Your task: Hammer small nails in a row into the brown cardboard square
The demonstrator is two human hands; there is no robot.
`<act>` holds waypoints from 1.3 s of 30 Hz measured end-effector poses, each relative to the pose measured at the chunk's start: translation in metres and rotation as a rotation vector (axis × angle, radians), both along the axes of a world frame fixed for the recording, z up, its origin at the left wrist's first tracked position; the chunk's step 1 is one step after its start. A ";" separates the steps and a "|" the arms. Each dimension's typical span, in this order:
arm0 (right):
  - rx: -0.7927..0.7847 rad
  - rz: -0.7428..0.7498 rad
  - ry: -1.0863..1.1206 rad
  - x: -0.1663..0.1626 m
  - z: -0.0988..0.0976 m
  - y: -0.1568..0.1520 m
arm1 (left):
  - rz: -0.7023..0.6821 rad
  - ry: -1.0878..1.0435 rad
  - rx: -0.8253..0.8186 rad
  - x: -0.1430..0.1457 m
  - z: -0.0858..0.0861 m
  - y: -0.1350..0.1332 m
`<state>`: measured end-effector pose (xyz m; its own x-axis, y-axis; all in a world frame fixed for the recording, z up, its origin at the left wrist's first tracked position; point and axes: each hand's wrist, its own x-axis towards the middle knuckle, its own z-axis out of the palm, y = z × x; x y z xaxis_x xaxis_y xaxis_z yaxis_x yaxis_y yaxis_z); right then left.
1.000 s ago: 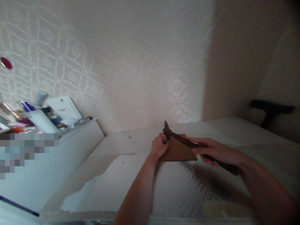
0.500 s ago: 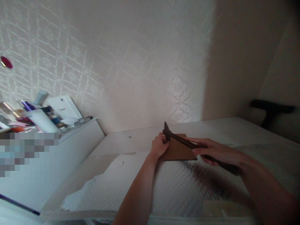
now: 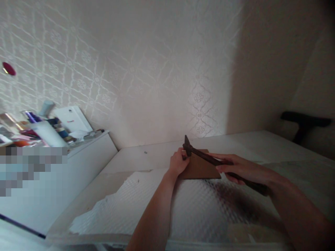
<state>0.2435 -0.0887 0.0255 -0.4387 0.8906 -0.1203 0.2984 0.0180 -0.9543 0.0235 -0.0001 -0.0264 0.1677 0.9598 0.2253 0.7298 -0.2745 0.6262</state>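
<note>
Hammer (image 3: 204, 156): dark brown throughout. Board (image 3: 201, 170): mid-brown, small dark specks near the top. Sheet (image 3: 117, 209): silvery white, fine dimpled grid. Wallpaper (image 3: 86, 57): pale grey-beige, lattice of wavy lines with flower motifs. Cabinet (image 3: 86, 174): white. T-shaped object (image 3: 305, 119): black. Wall disc (image 3: 9, 68): deep red

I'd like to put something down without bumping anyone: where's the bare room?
The textured white sheet is mostly bare left of the left forearm. Another patch of table lies between the right hand and patterned wall. It's crowded around the brown board, where the left hand and hammer are, and on the white cabinet, with its white box and clutter.
</note>
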 end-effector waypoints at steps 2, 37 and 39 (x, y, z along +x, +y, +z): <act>-0.006 -0.001 -0.002 0.000 0.001 -0.001 | -0.011 0.012 0.009 0.000 0.000 0.000; -0.078 -0.273 0.521 -0.039 -0.024 0.021 | -0.365 0.558 0.016 0.019 0.015 -0.041; -0.072 -0.273 0.531 -0.040 -0.025 0.022 | -0.367 0.571 0.010 0.018 0.015 -0.041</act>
